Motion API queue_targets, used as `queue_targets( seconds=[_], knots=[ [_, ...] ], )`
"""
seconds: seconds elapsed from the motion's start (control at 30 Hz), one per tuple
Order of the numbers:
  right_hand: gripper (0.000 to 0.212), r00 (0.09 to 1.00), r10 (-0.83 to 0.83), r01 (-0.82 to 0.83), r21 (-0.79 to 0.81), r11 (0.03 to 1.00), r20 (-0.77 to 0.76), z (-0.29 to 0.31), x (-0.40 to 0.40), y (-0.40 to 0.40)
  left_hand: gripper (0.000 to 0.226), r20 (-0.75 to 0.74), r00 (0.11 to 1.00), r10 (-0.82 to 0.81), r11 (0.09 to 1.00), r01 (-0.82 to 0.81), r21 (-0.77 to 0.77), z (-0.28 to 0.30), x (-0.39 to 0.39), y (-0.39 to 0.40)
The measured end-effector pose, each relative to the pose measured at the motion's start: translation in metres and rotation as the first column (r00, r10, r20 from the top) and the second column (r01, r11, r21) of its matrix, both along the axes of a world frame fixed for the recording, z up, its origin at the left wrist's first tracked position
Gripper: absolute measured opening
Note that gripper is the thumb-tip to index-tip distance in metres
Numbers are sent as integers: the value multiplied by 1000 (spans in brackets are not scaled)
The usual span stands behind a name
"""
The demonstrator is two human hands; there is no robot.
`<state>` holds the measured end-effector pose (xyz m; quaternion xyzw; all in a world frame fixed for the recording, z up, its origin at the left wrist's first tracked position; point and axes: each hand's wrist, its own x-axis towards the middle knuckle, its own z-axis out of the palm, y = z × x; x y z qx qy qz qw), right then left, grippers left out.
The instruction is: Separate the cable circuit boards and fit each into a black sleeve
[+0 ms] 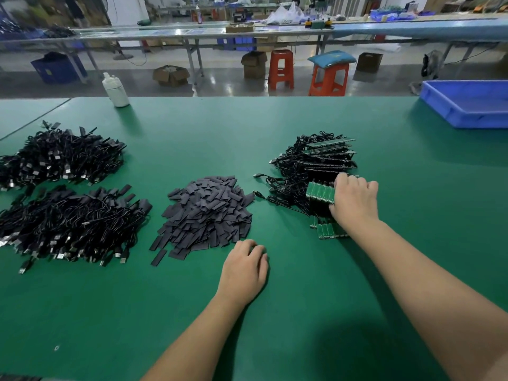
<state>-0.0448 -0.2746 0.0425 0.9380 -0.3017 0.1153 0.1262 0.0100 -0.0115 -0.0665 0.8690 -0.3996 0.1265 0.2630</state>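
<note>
Your right hand (354, 200) closes on a green strip of joined circuit boards (321, 192), long axis pointing left toward the black sleeve pile (207, 215), atop the cable heap (308, 166) right of it; your left hand (244, 266) rests empty, fingers curled, just beside that pile.

Green board strip (321, 192) lifted — sleeve pile (207, 215) left

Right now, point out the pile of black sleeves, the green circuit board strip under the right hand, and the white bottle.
Pile of black sleeves (207, 213), head view, middle of the heap.
Green circuit board strip (320, 191), head view, its exposed left part.
White bottle (116, 90), head view, its body.
</note>
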Motion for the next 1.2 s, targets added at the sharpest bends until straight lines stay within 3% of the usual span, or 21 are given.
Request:
queue_targets(
  seconds=[0.17,0.33,0.6,0.77,0.87,1.0,1.07,1.13,1.2],
  knots=[
    [49,990,112,-120,91,989,88,29,4,-4,23,13,1000,-1,1000,1,2,-1,0,-1],
    [33,934,95,-175,209,962,345,78,6,-16,22,22,1000,1,1000,-2,6,-2,1,-1],
    [27,830,116,-230,146,962,545,152,-14,-2,20,8,1000,11,1000,-11,20,0,0,-1],
    [24,919,248,-347,334,876,306,188,-36,10,22,15,1000,5,1000,-5,18,-2,2,-1],
    [26,927,333,-376,451,809,174,193,-42,10,25,-5,1000,-14,999,14,36,-3,4,-1],
    [25,905,425,-302,672,676,-21,180,-43,5,30,-221,974,53,996,-34,88,15,6,-5],
    [21,875,471,-221,779,587,-107,167,-41,2,37,-451,892,35,998,-10,58,37,6,-14],
    [30,840,505,-193,761,619,-197,152,-36,1,41,-706,699,-118,990,27,-139,66,0,-29],
    [27,815,524,-147,785,601,-249,135,-33,0,40,-795,526,-301,936,6,-351,91,-9,-48]
  ],
)
